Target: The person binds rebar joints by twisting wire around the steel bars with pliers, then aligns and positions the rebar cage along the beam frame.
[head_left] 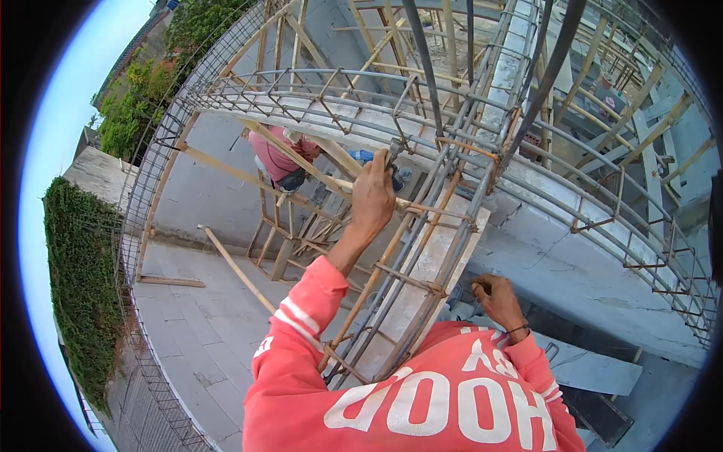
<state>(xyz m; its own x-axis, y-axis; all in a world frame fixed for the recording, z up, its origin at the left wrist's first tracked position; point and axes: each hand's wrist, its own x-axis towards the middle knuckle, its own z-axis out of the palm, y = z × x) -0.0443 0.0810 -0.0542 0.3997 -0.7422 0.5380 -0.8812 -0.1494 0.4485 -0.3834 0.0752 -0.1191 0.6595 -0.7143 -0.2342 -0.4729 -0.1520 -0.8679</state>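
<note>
My left hand (373, 194) is raised over the rebar cage, its fingers wrapped round a short grey metal tool (393, 153). Only the tool's upper end shows, so its exact kind cannot be made out. Beneath that arm runs a tied rebar cage (410, 279) of long bars and square stirrups, lying along a narrow concrete beam. On the other side of this cage, low and close to my body, is my right hand (497, 300). Its fingers are curled together near the beam's edge, and whatever they may hold is hidden.
A curved rebar cage (331, 105) crosses ahead, and upright bars (542, 83) rise past the junction. Below, another person in a red shirt (280, 154) bends among timber props. A pole (237, 270) leans by the grey block wall (196, 316). Open drops flank the beam.
</note>
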